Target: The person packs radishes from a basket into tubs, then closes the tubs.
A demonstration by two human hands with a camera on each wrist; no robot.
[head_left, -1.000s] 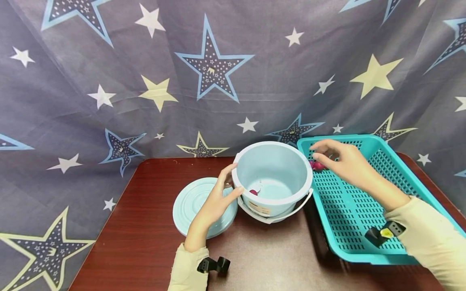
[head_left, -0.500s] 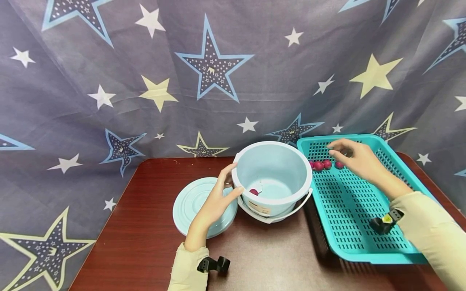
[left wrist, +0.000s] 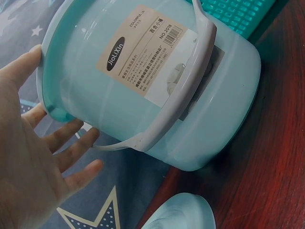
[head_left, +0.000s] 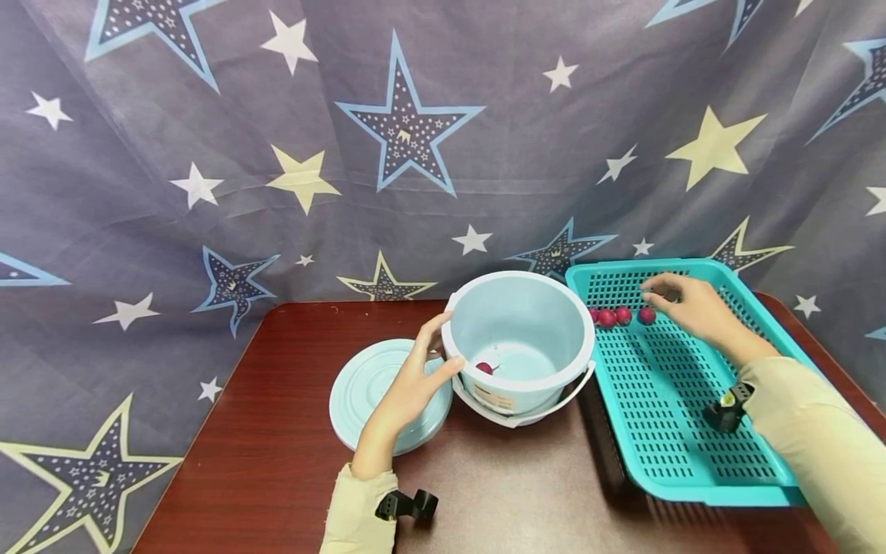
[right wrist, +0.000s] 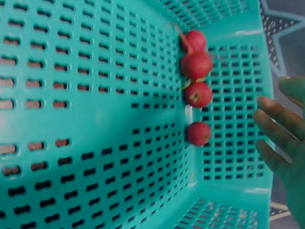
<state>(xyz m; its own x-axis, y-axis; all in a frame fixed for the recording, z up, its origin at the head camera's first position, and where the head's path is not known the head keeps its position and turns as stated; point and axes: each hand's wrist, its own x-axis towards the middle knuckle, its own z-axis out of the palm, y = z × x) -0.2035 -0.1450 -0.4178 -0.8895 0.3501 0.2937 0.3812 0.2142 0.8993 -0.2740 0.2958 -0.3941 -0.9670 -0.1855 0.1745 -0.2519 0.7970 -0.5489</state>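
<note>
While left hand [head_left: 408,382] steadies bucket [head_left: 521,338], radishes [head_left: 647,315] (four) just beside right hand [head_left: 695,310]

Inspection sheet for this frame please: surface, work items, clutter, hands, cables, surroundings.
Surface: dark red-brown table, glossy.
Work items: light blue bucket upright, white handle down, one red radish inside; its lid lies flat to the bucket's left; teal perforated basket holds four red radishes in a row by its far wall.
Clutter: nothing seen.
Hands: left hand rests open against the bucket's rim; right hand hovers open just beside the radish row, holding nothing.
Cables: nothing seen; a small black device sits at each wrist.
Surroundings: grey star-print cloth hangs behind the table.
</note>
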